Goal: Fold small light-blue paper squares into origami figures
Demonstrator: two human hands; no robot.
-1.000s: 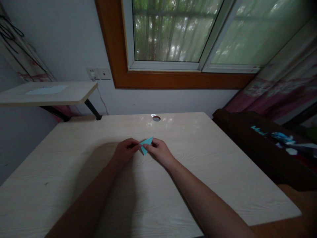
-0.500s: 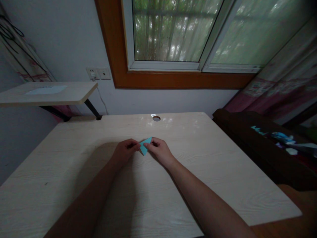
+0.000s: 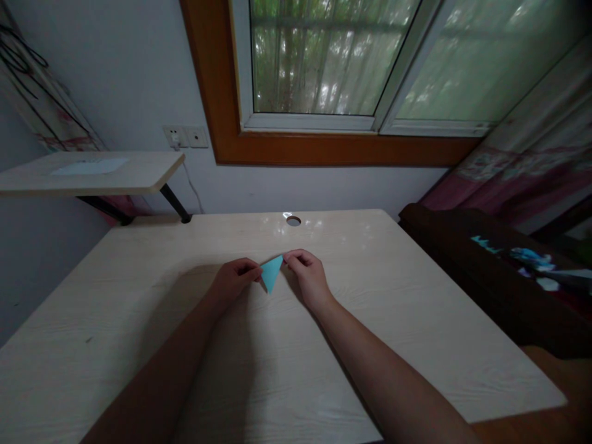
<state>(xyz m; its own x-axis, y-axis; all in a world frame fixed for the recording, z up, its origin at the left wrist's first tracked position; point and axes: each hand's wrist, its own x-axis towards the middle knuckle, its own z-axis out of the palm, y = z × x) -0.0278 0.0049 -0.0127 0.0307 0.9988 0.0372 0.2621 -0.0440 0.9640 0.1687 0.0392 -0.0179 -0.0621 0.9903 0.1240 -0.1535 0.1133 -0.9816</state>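
A small light-blue paper triangle [image 3: 271, 272] lies on the pale wooden desk [image 3: 370, 308], point toward me. My left hand [image 3: 235, 279] pinches its left corner with curled fingers. My right hand [image 3: 308, 275] pinches its upper right corner, fingers curled above the desk. Both forearms reach in from the bottom of the view.
A round cable hole [image 3: 293, 220] sits at the desk's far edge, below a wood-framed window [image 3: 324, 61]. A smaller raised table [image 3: 92, 172] stands at the left by a wall socket [image 3: 185, 137]. A dark bed frame [image 3: 485, 271] with a pink curtain borders the right.
My right hand has slid off the paper to its upper right corner, so the whole blue triangle now shows. The left hand has stayed in place.
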